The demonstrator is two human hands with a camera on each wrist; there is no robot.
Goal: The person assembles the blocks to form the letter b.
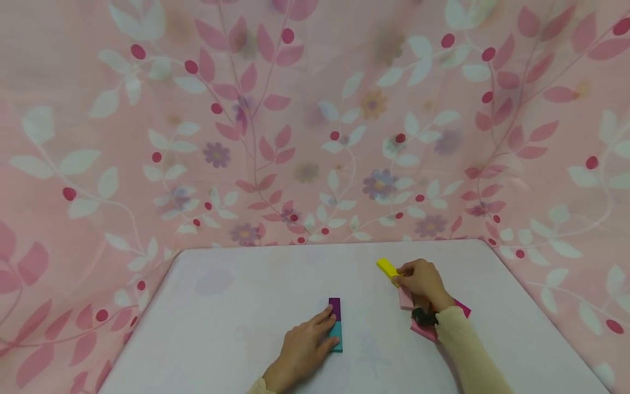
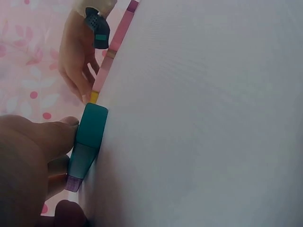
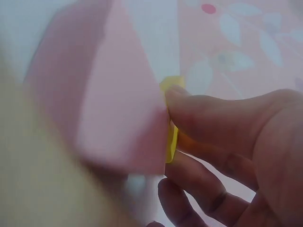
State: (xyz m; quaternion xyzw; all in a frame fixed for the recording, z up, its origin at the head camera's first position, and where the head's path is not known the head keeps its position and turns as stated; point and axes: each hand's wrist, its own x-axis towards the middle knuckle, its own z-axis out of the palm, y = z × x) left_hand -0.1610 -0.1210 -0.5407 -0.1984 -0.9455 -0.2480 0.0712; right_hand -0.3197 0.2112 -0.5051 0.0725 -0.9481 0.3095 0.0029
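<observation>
On the white table, a purple block (image 1: 334,307) and a teal block (image 1: 336,335) lie end to end in one line. My left hand (image 1: 306,342) rests against them, its index finger at the purple block and its thumb on the teal one; the left wrist view shows the teal block (image 2: 92,125) close by the fingers. Farther right, my right hand (image 1: 422,279) pinches a yellow block (image 1: 386,268) near its lower end. A light pink block (image 1: 406,299) lies just below the yellow one and looms large in the right wrist view.
Partly under the right forearm lie a darker pink block (image 1: 423,330) and a magenta block (image 1: 462,308). A dark wrist device (image 1: 424,317) sits at the right sleeve's cuff. Behind the table's (image 1: 275,268) far edge hangs a pink floral cloth (image 1: 315,137).
</observation>
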